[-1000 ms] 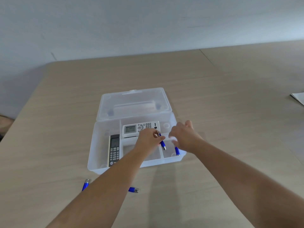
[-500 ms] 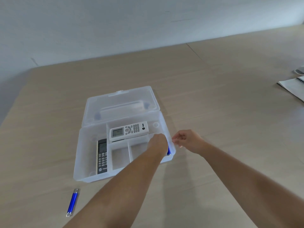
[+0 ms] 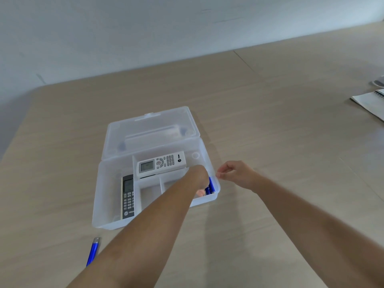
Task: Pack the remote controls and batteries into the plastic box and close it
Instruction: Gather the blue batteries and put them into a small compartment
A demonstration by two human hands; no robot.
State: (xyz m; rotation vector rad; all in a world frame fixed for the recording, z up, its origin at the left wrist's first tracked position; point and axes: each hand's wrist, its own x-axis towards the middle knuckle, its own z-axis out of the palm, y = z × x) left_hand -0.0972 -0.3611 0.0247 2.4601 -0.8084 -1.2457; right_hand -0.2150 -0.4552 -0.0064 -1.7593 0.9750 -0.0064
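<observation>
Head view: the left hand [image 3: 198, 176] reaches into the open plastic box [image 3: 104, 204] on the desk [image 3: 270, 142], fingers hidden beside blue batteries [image 3: 210, 186]. The right hand [image 3: 236, 174] hovers at the rim, fingertips pressed together. Two remotes [image 3: 161, 164] lie inside; another battery [image 3: 93, 251] lies outside.

— How many remotes do you count?
— Two: a white remote control [image 3: 161, 164] with a screen, and a black remote control [image 3: 128, 196] beside it.
— Batteries?
— One blue battery [image 3: 93, 250] on the table [image 3: 270, 142], and blue batteries in the box [image 3: 210, 185], at least two; an arm hides part of that corner.
— Boxes?
— One clear plastic box [image 3: 104, 204], with one lid [image 3: 151, 129].
— Hands?
— Two, a left hand [image 3: 199, 176] and a right hand [image 3: 236, 174]. And one notebook [image 3: 372, 100].
</observation>
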